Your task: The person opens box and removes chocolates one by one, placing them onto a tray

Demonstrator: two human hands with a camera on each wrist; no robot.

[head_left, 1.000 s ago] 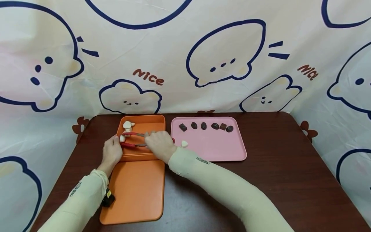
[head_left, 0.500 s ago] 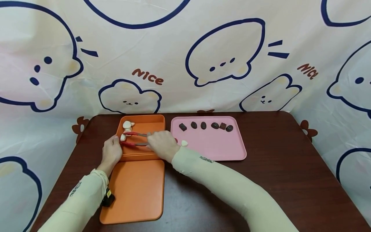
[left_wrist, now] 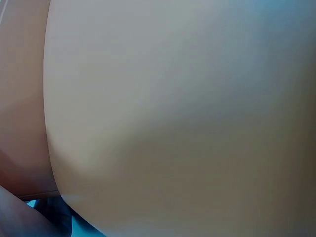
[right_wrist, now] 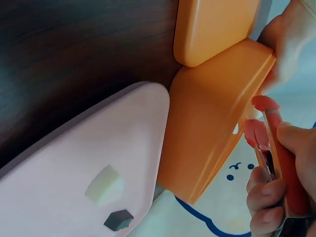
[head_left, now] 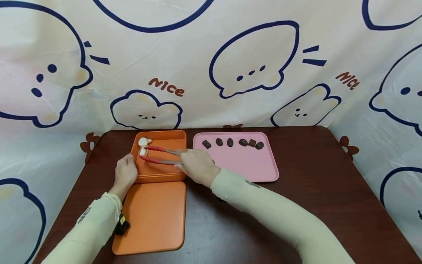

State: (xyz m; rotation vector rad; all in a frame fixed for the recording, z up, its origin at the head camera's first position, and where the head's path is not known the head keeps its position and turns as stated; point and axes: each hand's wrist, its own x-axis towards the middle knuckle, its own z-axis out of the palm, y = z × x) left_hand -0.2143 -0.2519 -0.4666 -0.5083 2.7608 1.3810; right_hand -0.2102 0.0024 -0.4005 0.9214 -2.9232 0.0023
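My right hand (head_left: 199, 167) grips a pair of red-tipped tongs (head_left: 165, 162) over the orange box (head_left: 169, 178). Their arms are spread, with the tips either side of the lower of the white pieces (head_left: 143, 151) at the box's left wall; whether they touch it I cannot tell. Another white piece (head_left: 143, 142) lies just behind. My left hand (head_left: 126, 171) holds the box at its front left corner, thumb up by the rim. In the right wrist view, the tongs' red tips (right_wrist: 257, 133) stand apart above the box edge. The left wrist view is mostly filled by a blurred pale surface.
An orange lid-like panel (head_left: 151, 220) lies in front of the box. To the right, a pink tray (head_left: 250, 167) bears several dark chocolates (head_left: 230, 142) in a row and a white piece (right_wrist: 105, 185), hidden by my hand in the head view. A printed cloth (head_left: 197, 110) hangs behind.
My right hand has moved right and drawn the tongs with it. The gap between their tips has narrowed, and the lower white piece has shifted backward. My left hand has stayed at the box corner.
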